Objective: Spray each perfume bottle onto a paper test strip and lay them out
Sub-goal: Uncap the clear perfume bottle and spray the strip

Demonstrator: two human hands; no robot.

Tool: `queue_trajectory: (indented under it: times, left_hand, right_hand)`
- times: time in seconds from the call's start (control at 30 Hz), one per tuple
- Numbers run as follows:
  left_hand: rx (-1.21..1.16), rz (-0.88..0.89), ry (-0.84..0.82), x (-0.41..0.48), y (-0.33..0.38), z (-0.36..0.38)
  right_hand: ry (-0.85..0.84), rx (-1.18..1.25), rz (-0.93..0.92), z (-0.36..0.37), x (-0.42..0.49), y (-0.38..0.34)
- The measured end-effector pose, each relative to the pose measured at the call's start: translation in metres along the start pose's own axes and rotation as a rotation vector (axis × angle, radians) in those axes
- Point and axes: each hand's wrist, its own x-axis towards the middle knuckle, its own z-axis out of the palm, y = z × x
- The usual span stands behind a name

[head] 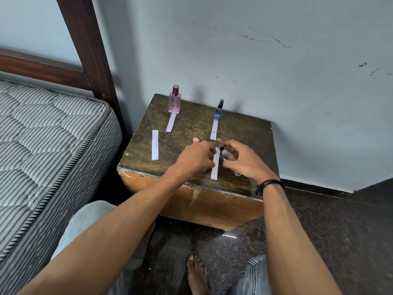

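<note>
Clear bottle (230, 160): small, black spray head, held tilted in the right hand (244, 161) over the near right part of the tabletop (187, 124). Right grip clamped on it, fingers and thumb curled round the body, forefinger arched over the spray head. The head points left, just beside the upper end of a paper strip (215, 167).

That strip runs near-to-far between the two hands. Left hand (197, 156) pinches its left edge, grip clamped on the paper, knuckles up, wrist low over the front edge. Cannot tell whether the strip's near end touches the wood.

Both forearms reach forward from below and converge on the strip. A dark cord bracelet (269, 185) sits on the right wrist.

Count, bottles: three. The clear one in hand; a pink bottle (174, 101) upright at the far left; a blue bottle (219, 111) upright at the far right.

Count, strips: four. One in hand; a second strip (171, 122) with its far end at the pink bottle's base; a third strip (214, 130) just in front of the blue bottle; a fourth strip (155, 145) alone near the left edge.

One pink cap (195, 139) lies just beyond the left hand's knuckles.

Surroundings: striped mattress (53, 135) on the left, dark speckled floor (340, 231), one bare foot (196, 275) on it.
</note>
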Motion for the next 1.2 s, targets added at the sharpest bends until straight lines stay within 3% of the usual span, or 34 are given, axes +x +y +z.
queue_trajectory:
  times: [0.27,1.2]
  left_hand:
    - [-0.011,-0.008,-0.108,-0.002,-0.007,-0.001]
    - [-0.013,-0.063,-0.177,0.003,-0.005,0.003]
  right_hand:
    - [-0.063,-0.101,0.028,-0.001,0.0,0.0]
    - [-0.051,-0.137,0.007,0.012,0.001,-0.004]
